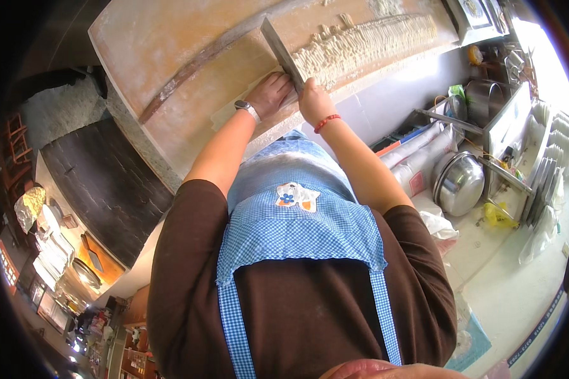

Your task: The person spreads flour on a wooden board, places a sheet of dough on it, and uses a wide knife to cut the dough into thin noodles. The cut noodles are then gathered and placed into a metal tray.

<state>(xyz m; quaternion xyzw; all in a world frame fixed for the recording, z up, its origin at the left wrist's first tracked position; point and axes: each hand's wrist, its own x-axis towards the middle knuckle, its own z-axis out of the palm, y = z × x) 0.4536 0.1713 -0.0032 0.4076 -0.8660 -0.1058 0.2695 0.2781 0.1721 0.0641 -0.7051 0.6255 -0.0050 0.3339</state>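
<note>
My right hand (pixel 316 102), a red beaded bracelet at its wrist, grips the handle end of a broad-bladed kitchen knife (pixel 280 52). The blade points away from me across a floured wooden board (pixel 180 118). Left of the blade, my left hand (pixel 270 94) presses down with bent fingers, their tips close beside the steel. Under it lies a pale layer, apparently folded dough (pixel 232 106), partly hidden by the hand. A long row of cut noodles (pixel 365 45) stretches rightwards from the blade, with a few loose strands along its far side.
A long wooden rolling pin (pixel 189 73) lies across the board beyond my hands. To the left is a dark tabletop (pixel 106 184). Lower right are a metal basin (pixel 460 184), a metal-framed rack (pixel 507 173) and plastic-wrapped packs (pixel 415 158).
</note>
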